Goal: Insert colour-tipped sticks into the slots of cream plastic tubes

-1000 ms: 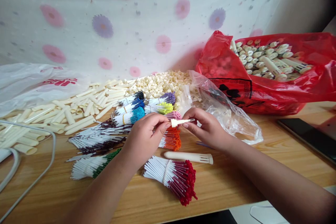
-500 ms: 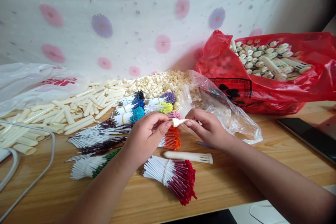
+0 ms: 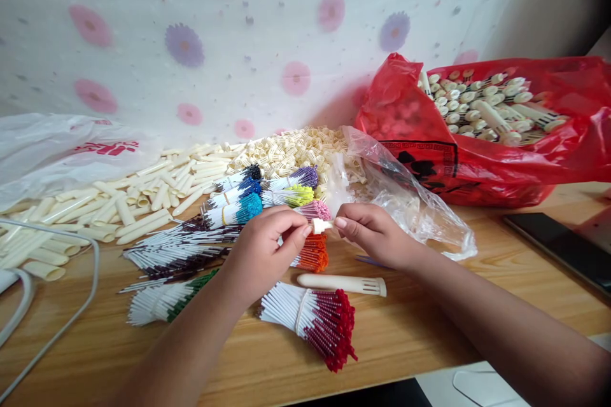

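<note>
Between my two hands is a small cream plastic piece (image 3: 319, 226) with a wide round end on the left and a narrower end on the right. My left hand (image 3: 267, 248) pinches its wide end between thumb and forefinger. The narrow end is in a pinch of my right hand (image 3: 375, 232); the fingertips hide part of it. Just below lies a cream tube (image 3: 341, 284) with slots near its flared end. Nearer to me rests a banded bundle of red-tipped white sticks (image 3: 310, 324). An orange-tipped bundle (image 3: 312, 253) shows partly behind my left hand.
More bundles lie behind my left hand, among them teal (image 3: 249, 208) and green (image 3: 191, 296). Cream tubes (image 3: 143, 203) and slotted pieces (image 3: 305, 149) are heaped at the back. A red bag (image 3: 405, 133) of tubes, a clear bag (image 3: 405, 197) and a phone (image 3: 558, 251) lie right.
My right fingers have shifted slightly along the narrow end, so less of its taper shows. The wide end is still in my left fingers, turned a little.
</note>
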Tool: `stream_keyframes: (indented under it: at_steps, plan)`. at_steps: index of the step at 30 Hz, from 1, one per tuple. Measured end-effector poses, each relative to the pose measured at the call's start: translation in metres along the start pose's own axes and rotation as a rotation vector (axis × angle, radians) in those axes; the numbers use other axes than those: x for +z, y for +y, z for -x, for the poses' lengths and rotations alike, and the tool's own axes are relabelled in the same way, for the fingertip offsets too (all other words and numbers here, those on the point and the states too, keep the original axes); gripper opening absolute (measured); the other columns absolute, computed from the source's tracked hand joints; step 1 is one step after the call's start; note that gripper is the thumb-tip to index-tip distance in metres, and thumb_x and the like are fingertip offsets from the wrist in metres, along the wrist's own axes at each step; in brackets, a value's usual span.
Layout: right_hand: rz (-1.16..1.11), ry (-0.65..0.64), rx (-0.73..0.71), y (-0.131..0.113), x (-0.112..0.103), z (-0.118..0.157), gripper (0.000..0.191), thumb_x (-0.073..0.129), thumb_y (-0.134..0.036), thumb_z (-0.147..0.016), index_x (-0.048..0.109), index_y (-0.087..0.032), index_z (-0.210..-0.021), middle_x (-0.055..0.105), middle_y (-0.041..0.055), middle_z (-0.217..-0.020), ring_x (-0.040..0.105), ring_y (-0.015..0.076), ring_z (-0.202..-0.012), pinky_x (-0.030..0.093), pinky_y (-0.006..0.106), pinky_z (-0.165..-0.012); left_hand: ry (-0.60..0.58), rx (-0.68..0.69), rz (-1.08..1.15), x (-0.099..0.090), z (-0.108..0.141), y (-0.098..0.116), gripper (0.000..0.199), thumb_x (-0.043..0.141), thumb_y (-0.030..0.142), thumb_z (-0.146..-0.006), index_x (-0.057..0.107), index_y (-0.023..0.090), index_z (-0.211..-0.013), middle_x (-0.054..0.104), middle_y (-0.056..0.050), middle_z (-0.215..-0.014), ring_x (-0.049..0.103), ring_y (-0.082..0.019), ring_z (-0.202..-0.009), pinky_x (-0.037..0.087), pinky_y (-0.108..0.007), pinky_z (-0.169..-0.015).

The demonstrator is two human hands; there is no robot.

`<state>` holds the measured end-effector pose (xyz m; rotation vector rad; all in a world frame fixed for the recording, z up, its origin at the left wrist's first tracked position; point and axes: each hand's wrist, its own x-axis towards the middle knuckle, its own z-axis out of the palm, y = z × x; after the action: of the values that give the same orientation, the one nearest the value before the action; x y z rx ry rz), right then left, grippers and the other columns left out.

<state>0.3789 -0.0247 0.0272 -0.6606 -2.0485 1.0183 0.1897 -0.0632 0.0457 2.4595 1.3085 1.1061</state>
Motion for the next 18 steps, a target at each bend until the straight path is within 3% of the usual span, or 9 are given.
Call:
stream_keyframes:
  at_steps: [5,13,15,18]
  plan:
    - [-0.527,-0.095,0.316,-0.001,0.005,-0.001,0.034,0.052,-0.036,-0.077,0.039,-0.016,-0.051,0.034,-0.0073,-0.046,0.025,0.0041,-0.042,0.019,0.019,-0.04,0.036,0.23,-0.165,-0.003,0.001,-0.002,0.011,0.046,0.014,-0.08,0.057,0.014,-0.078,0.058,-0.002,-0.073,0.053,-0.012,-0.071,0.044,-0.023,-0.064]
    - [-0.766,-0.3,0.596,-0.005,-0.001,0.004,0.034,0.05,-0.038,-0.074,0.03,-0.019,-0.053,0.021,-0.0108,-0.043,0.011,0.0029,-0.036,0.007,0.017,-0.033,0.045,0.477,-0.403,-0.008,0.004,0.0,0.008,0.049,0.013,-0.079,0.057,0.014,-0.081,0.061,-0.005,-0.077,0.053,-0.015,-0.074,0.043,-0.029,-0.07]
    - [-0.791,-0.317,0.612,-0.006,0.0,0.004,0.034,0.049,-0.04,-0.075,0.032,-0.019,-0.054,0.024,-0.0102,-0.044,0.013,0.0028,-0.036,0.007,0.017,-0.033,0.067,0.522,-0.462,-0.01,0.004,0.0,0.007,0.052,0.012,-0.077,0.057,0.015,-0.08,0.062,-0.004,-0.076,0.053,-0.016,-0.071,0.042,-0.03,-0.068]
    - [-0.56,-0.254,0.418,-0.008,0.006,0.003,0.029,0.047,-0.037,-0.079,0.04,-0.017,-0.061,0.034,-0.0073,-0.052,0.026,0.004,-0.042,0.019,0.017,-0.039,0.09,0.519,-0.505,-0.012,0.004,0.0,0.009,0.051,0.011,-0.076,0.058,0.017,-0.079,0.063,-0.003,-0.073,0.053,-0.016,-0.068,0.04,-0.031,-0.066]
